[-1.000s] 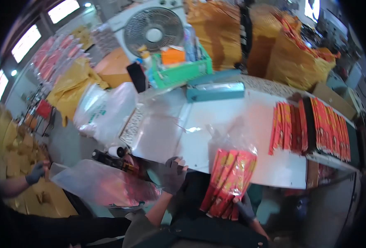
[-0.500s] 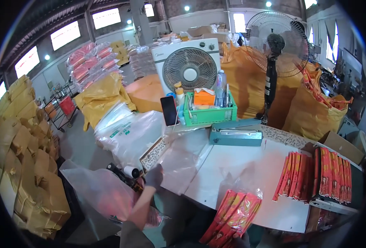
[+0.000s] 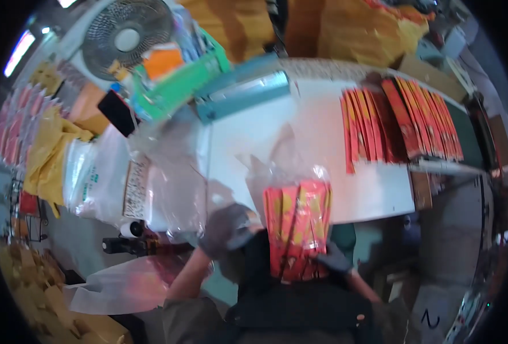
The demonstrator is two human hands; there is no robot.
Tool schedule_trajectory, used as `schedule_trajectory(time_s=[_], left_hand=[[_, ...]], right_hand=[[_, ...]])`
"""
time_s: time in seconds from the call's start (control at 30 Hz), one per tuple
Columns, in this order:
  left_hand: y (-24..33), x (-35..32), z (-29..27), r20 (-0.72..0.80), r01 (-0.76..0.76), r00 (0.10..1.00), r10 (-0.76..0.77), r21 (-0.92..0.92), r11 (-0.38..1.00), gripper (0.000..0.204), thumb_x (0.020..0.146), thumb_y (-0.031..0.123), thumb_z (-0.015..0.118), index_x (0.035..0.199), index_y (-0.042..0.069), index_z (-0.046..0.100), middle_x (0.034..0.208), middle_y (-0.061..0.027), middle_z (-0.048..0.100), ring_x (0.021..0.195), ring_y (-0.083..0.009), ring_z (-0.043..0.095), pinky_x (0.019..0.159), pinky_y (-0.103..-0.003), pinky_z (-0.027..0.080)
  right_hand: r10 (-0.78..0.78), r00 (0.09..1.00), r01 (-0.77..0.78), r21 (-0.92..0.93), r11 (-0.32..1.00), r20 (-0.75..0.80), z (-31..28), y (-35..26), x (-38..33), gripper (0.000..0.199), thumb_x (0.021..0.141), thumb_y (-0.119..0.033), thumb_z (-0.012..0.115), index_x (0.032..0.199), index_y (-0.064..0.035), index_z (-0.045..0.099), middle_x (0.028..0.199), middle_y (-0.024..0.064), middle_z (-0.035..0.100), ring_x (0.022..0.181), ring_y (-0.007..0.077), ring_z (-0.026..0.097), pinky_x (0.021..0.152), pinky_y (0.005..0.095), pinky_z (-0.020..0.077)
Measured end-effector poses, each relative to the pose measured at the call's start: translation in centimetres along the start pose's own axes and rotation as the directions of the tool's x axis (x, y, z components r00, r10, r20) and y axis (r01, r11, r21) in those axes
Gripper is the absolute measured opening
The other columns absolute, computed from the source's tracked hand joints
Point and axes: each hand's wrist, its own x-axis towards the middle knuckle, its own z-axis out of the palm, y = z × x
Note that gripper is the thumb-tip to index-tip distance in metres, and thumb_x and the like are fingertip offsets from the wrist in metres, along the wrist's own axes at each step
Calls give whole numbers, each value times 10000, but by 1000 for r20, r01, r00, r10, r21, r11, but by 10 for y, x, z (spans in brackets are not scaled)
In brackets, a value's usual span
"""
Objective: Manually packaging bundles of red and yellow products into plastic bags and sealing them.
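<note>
In front of my body is a clear plastic bag (image 3: 288, 157) filled with long red and yellow packets (image 3: 297, 229); its loose end spreads toward the white tabletop (image 3: 374, 195). My right hand (image 3: 335, 259), in a grey glove, grips the lower right side of this bag. My left hand (image 3: 226, 232), also gloved, is at the near table edge, left of the bag and apart from it. Motion blurs its fingers, and whether it holds anything cannot be made out. Red packets (image 3: 364, 123) stand in rows at the table's right, with a second group (image 3: 426, 117) beside them.
A teal bag sealer (image 3: 242, 94) lies at the table's back. Behind it are a green basket (image 3: 179, 86), a phone (image 3: 117, 113) and a box fan (image 3: 128, 40). Clear plastic bags (image 3: 171, 189) cover the left side. Below hangs a large clear bag (image 3: 122, 286) with reddish contents.
The view has swung down and right. My left hand has come from the left table edge toward the filled bag. My right hand has raised that bag, which now stands more upright.
</note>
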Motion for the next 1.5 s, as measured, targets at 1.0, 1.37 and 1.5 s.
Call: schedule_trajectory(time_s=[1.0,1.37,1.5], left_hand=[[58,-108,108,571,433,770,-284,-141,890,217,836,269,614,848,67,535,774,-141,602,728,-332,607,613,-400,467],[83,39,-91,-254,-36,964,-81,-426,904,173,825,85,620,951,22,520,681,-63,514,583,-114,487,531,-299,399],[98,80,-122,-394,-269,912,119,-353,896,213,785,134,689,886,56,518,641,-16,442,559,-94,432,514,-262,375]], right_hand=[[-88,980,112,126,986,-178,8,121,-12,444,994,-370,331,1163,7,496,1049,78,587,982,147,521,870,304,425],[-749,661,643,-556,527,54,-1,-235,-31,333,897,-26,469,1228,-13,503,996,125,628,609,99,580,533,237,485],[-867,498,705,-582,405,-1,21,-305,-45,296,936,-85,416,1163,14,578,738,19,585,575,46,529,541,179,439]])
